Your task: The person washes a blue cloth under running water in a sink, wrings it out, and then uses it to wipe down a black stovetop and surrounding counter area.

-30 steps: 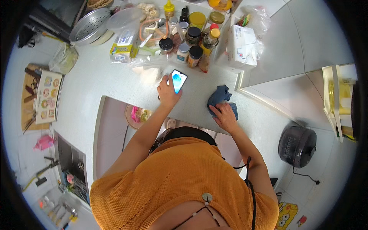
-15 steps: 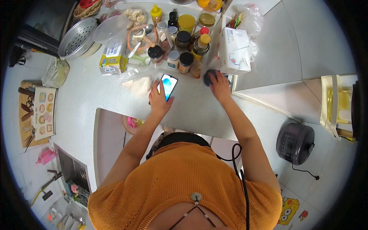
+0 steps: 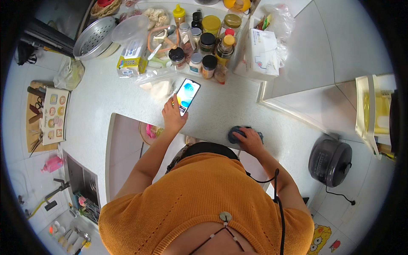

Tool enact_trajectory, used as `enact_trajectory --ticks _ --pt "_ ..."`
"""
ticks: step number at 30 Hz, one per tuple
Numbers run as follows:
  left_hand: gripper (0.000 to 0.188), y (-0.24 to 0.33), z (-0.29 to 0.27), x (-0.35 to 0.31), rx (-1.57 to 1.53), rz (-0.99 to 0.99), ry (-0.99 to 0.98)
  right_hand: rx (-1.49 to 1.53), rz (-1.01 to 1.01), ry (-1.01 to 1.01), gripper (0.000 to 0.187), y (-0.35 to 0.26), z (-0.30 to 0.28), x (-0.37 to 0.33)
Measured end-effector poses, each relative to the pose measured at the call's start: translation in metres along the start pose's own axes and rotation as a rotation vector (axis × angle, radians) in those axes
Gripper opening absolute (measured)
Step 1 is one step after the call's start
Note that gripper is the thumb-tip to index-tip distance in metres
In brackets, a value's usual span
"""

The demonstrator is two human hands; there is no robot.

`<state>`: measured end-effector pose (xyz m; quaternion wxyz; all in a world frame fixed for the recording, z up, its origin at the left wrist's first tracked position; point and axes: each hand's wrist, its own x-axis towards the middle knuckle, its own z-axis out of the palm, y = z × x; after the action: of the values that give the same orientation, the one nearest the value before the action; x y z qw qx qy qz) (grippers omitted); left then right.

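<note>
A lit smartphone lies at a slant near the middle of the white countertop. My left hand grips its lower end, fingers along the left edge and thumb by the bottom corner. Close to the counter's front edge, my right hand presses down on a bunched dark blue-grey cloth, its fingers curled over it. Just left of the phone's top sits a clear plastic bag with something pale inside.
Spice jars crowd the back, beside a yellow-and-white box and a metal colander. A white tissue box stands at the back right. A dark electric cooker is at right, a sink at left.
My right hand has drawn the cloth from beside the tissue box toward me, to the counter's front edge. My left hand has slid down the phone, baring more of its screen.
</note>
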<state>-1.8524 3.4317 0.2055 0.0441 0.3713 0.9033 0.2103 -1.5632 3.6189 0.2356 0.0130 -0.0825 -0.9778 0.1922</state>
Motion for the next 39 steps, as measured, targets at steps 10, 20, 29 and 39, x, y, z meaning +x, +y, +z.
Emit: enact_trajectory --ticks 10,20,29,39 --pt "0.092 0.003 0.005 -0.005 -0.002 0.001 -0.032 -0.034 0.291 0.301 0.060 0.035 0.000 0.029" --pt "0.090 0.015 0.011 -0.032 0.013 0.046 0.020 -0.074 -0.149 0.220 0.047 -0.017 0.044 0.067" --pt "0.089 0.059 0.025 -0.052 -0.028 0.121 -0.078 -0.158 0.232 0.310 0.043 0.071 -0.006 -0.066" --pt "0.092 0.148 0.059 -0.023 -0.012 0.134 -0.085 -0.003 0.283 0.311 0.060 0.065 -0.007 -0.045"
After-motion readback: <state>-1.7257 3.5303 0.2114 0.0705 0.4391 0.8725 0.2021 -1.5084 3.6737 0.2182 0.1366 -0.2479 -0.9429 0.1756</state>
